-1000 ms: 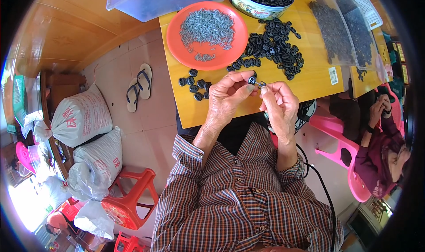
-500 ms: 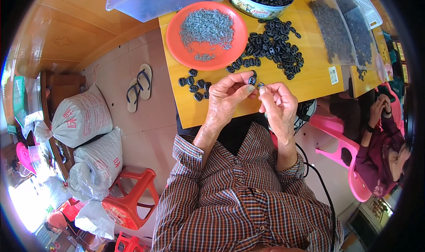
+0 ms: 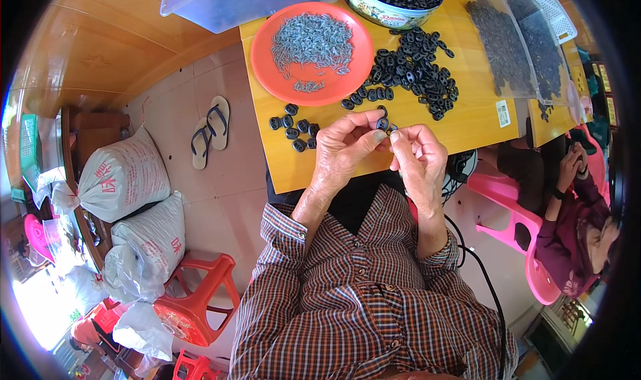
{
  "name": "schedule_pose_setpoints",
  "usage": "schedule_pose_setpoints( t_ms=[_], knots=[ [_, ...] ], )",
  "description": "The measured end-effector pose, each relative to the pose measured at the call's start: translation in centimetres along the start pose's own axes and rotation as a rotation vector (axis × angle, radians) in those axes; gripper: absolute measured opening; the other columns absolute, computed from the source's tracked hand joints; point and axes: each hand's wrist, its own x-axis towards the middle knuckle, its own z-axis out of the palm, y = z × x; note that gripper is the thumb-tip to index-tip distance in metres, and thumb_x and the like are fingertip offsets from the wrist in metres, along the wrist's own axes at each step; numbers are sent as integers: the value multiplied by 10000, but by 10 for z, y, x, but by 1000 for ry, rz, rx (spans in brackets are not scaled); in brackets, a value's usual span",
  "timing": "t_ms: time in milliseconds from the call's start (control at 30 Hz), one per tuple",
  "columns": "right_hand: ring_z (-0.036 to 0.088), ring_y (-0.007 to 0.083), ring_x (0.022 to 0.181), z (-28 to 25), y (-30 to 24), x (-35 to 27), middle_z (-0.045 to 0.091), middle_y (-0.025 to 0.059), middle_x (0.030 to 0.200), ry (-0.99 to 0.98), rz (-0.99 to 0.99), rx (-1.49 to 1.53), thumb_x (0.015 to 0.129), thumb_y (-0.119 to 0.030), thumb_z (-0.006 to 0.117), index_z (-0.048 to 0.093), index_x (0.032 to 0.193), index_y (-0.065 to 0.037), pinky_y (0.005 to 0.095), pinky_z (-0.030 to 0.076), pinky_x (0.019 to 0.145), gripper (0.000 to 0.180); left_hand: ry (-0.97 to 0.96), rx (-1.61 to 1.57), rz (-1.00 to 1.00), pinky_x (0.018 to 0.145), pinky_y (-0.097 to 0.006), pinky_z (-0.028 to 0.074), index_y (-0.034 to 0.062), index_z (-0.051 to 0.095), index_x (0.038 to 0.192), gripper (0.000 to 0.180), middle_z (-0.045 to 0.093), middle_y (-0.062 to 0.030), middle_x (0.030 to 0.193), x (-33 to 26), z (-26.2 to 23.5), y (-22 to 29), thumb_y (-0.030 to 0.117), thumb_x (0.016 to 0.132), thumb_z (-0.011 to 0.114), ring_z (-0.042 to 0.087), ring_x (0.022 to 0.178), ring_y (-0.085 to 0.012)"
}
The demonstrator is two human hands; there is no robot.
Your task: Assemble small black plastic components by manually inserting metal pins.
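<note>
My left grip (image 3: 344, 147), nearly closed, pinches black oval piece (image 3: 382, 123) above bench (image 3: 287, 171); right grip (image 3: 422, 156), likewise pinched, holds small part (image 3: 392, 127), too tiny to identify.

I see a checked shirt (image 3: 320, 306) in rust, navy and white, round buttons (image 3: 361, 270) down its front, a buttoned cuff (image 3: 284, 225), dark trousers (image 3: 350, 210).
</note>
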Motion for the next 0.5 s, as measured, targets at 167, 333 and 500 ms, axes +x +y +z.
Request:
schedule_pose_setpoints(
  t_ms=[167, 333, 500],
  knots=[
    [471, 48, 493, 1, -1, -1, 602, 27, 693, -12, 12, -9, 888, -96, 608, 564, 838, 1, 180, 375, 452, 117, -1, 3, -14, 751, -285, 569, -28, 625, 1100, 260, 666, -87, 944, -1, 0, 3, -77, 845, 606, 654, 819, -141],
    [470, 41, 495, 0, -1, 0, 632, 41, 714, -17, 10, -46, 898, -106, 595, 567, 837, 0, 175, 370, 455, 126, -11, -12, -21, 759, -283, 567, -24, 626, 1102, 260, 653, -74, 957, -1, 0, 2, -72, 847, 611, 647, 835, -141],
    [472, 33, 499, 1, -3, -1, 643, 50, 721, -26, 25, -23, 903, -110, 586, 570, 837, -1, 170, 371, 458, 129, -22, -36, -28, 762, -279, 565, -20, 630, 1097, 253, 641, -59, 958, -1, 0, 3, -65, 848, 617, 640, 845, -139]
  ],
)
